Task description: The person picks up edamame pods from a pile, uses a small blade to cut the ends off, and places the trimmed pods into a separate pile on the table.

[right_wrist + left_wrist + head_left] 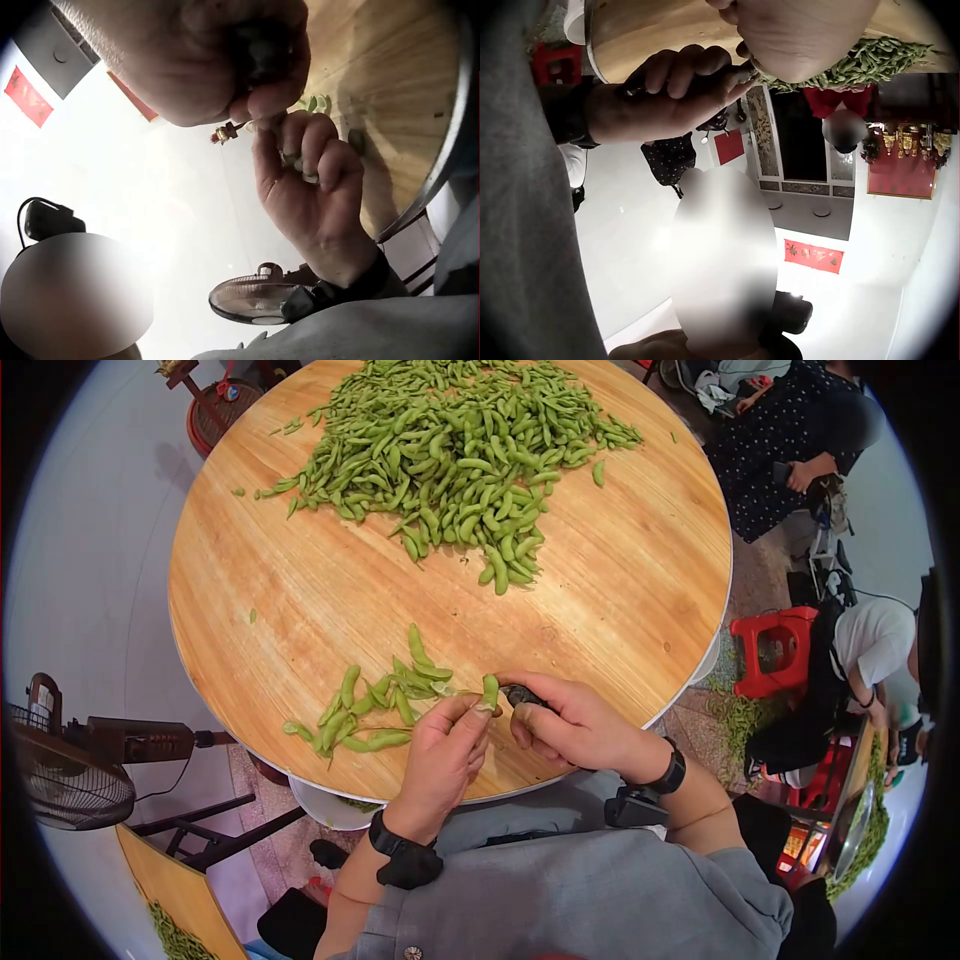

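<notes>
In the head view my left hand (447, 752) pinches a green pod (490, 690) upright between thumb and fingers near the table's front edge. Just right of it, my right hand (585, 726) grips a small black tool (522, 696), its fingers curled round it close to the pod. The right wrist view shows the dark tool (261, 52) inside the right hand (187, 60), and the left hand (319, 187) with curled fingers and pale green bits in them. A small group of pods (385, 738) lies left of the left hand; a large heap (440, 450) covers the table's far part.
The round wooden table (300, 580) fills the middle. A fan (75, 765) stands at the left, and a white bowl (335, 807) sits below the table edge. At the right are a red stool (775, 650), a seated person (870, 645) and another person in dark dotted clothes (770, 450).
</notes>
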`<state>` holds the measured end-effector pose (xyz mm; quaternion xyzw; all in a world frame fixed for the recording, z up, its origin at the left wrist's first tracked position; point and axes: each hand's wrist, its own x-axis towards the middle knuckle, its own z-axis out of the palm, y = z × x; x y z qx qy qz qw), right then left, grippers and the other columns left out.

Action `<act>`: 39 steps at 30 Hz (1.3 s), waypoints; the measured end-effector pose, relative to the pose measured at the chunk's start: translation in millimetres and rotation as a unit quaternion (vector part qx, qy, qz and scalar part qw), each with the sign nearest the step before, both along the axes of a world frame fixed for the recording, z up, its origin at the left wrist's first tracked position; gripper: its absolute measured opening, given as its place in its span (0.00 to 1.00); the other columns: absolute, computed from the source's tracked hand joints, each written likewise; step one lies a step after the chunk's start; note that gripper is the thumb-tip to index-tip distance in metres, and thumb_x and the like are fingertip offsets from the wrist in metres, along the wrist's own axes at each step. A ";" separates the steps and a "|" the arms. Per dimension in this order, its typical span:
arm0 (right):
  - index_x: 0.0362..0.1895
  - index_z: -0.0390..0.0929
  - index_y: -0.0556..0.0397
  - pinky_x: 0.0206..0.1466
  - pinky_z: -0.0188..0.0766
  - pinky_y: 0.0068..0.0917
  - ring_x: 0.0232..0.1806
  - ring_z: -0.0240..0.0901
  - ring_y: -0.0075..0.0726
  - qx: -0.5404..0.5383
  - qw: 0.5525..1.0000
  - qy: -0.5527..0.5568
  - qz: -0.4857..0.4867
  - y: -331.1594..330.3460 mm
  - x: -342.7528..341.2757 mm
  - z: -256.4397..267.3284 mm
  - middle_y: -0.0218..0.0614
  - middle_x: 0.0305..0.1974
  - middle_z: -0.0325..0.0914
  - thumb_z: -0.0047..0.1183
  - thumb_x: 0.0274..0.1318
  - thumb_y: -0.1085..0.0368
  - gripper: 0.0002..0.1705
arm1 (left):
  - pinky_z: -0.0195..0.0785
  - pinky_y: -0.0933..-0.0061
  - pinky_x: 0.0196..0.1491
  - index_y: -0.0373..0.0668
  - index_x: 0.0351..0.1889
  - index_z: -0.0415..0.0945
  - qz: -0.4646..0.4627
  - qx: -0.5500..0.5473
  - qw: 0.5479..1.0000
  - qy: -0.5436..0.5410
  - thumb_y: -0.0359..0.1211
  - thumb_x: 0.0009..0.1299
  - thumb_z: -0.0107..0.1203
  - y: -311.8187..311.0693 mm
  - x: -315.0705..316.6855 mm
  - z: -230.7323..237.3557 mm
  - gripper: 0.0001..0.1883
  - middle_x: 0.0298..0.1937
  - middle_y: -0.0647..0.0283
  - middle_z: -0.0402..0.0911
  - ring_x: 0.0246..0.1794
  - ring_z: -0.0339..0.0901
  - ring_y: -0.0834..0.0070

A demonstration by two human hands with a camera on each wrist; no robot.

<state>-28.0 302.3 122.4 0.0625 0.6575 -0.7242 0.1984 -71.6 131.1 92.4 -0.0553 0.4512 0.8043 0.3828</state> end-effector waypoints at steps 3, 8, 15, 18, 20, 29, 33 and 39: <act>0.59 0.60 0.56 0.25 0.65 0.19 0.22 0.66 0.20 0.007 1.000 0.017 0.004 0.2 -1.6 -2.6 0.29 0.25 0.70 0.36 0.58 0.68 0.23 | 0.48 0.87 0.18 0.37 0.37 0.72 -0.003 -0.041 0.999 0.032 0.31 0.69 0.48 0.1 0.5 -0.5 0.06 0.21 0.72 0.66 0.16 0.58 0.89; 0.61 0.60 0.50 0.19 0.54 0.13 0.17 0.54 0.13 0.144 0.974 0.175 0.007 -2.7 -2.1 -26.5 0.24 0.24 0.66 0.36 0.61 0.70 0.23 | 0.61 0.78 0.26 0.34 0.35 0.72 0.038 -0.212 0.884 0.416 0.27 0.64 0.51 0.7 3.3 -13.2 0.05 0.24 0.65 0.72 0.24 0.68 0.80; 0.60 0.61 0.47 0.15 0.44 0.12 0.14 0.45 0.11 -0.274 0.941 -0.198 -0.033 3.1 -6.4 7.4 0.23 0.23 0.60 0.34 0.60 0.70 0.22 | 0.55 0.79 0.20 0.38 0.34 0.70 -0.013 -0.098 0.953 0.288 0.27 0.66 0.48 -7.4 -1.2 -2.3 0.03 0.20 0.66 0.67 0.18 0.62 0.79; 0.61 0.60 0.45 0.14 0.42 0.12 0.13 0.44 0.11 -0.389 0.892 -0.228 -0.018 1.0 -3.5 5.2 0.23 0.22 0.58 0.33 0.61 0.70 0.23 | 0.45 0.83 0.16 0.41 0.36 0.69 -0.061 0.146 0.986 -0.056 0.28 0.69 0.43 -12.1 0.8 -0.5 0.03 0.18 0.70 0.60 0.14 0.54 0.83; 0.61 0.60 0.44 0.14 0.42 0.13 0.12 0.44 0.12 -0.424 0.876 -0.231 -0.008 -2.6 -2.8 6.6 0.22 0.22 0.58 0.33 0.62 0.70 0.23 | 0.40 0.86 0.14 0.43 0.37 0.68 -0.066 0.242 0.959 -0.134 0.29 0.71 0.41 -12.8 1.5 -2.5 0.04 0.17 0.72 0.57 0.13 0.50 0.85; 0.36 0.69 0.53 0.15 0.53 0.15 0.14 0.57 0.14 -0.134 0.986 -0.077 -0.070 -8.8 -9.4 6.9 0.23 0.19 0.65 0.46 0.56 0.66 0.05 | 0.42 0.85 0.14 0.40 0.36 0.66 -0.049 0.149 0.979 -0.133 0.29 0.71 0.38 -8.3 7.5 -0.6 0.06 0.17 0.70 0.56 0.13 0.51 0.84; 0.31 0.69 0.53 0.15 0.53 0.15 0.14 0.56 0.15 -0.107 0.990 -0.069 -0.060 -4.8 -8.0 5.7 0.23 0.18 0.64 0.46 0.53 0.67 0.03 | 0.42 0.85 0.14 0.39 0.35 0.67 -0.061 0.145 0.981 -0.112 0.31 0.71 0.40 -7.2 12.5 -3.3 0.07 0.17 0.71 0.57 0.13 0.52 0.84; 0.29 0.69 0.52 0.15 0.54 0.16 0.13 0.57 0.16 -0.130 0.984 -0.103 -0.059 6.0 -4.5 -2.1 0.23 0.17 0.64 0.47 0.51 0.66 0.04 | 0.48 0.85 0.17 0.38 0.29 0.72 -0.071 -0.153 0.972 0.166 0.31 0.67 0.50 2.4 20.7 12.7 0.06 0.18 0.73 0.64 0.17 0.59 0.88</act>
